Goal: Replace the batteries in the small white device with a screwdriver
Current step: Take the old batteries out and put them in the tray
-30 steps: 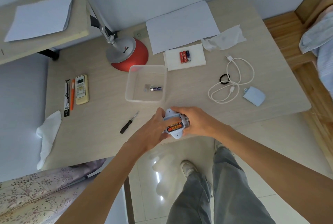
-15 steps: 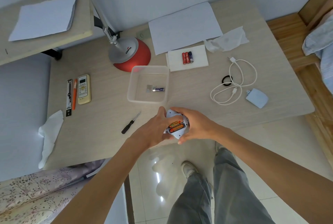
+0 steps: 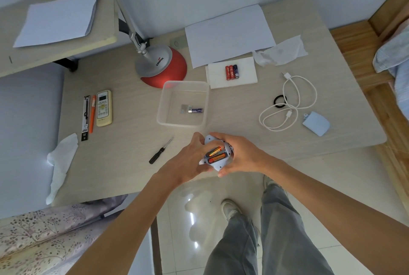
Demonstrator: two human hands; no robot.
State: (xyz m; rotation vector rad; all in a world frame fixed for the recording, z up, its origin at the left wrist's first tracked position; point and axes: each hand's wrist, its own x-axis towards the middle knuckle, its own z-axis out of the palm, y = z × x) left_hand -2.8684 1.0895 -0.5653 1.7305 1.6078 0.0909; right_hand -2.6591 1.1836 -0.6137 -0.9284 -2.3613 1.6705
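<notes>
Both hands, left (image 3: 190, 159) and right (image 3: 240, 155), closed around white device (image 3: 218, 164); two orange batteries (image 3: 215, 155) inside; screwdriver (image 3: 159, 152) on table (image 3: 124, 164).

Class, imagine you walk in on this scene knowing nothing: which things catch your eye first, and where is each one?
First, the two hands, left hand and right hand, holding a small white device at the table's near edge, its open compartment showing two orange batteries. Next, the red lamp base at the back, with a clear plastic tray in front of it holding one battery.
</notes>
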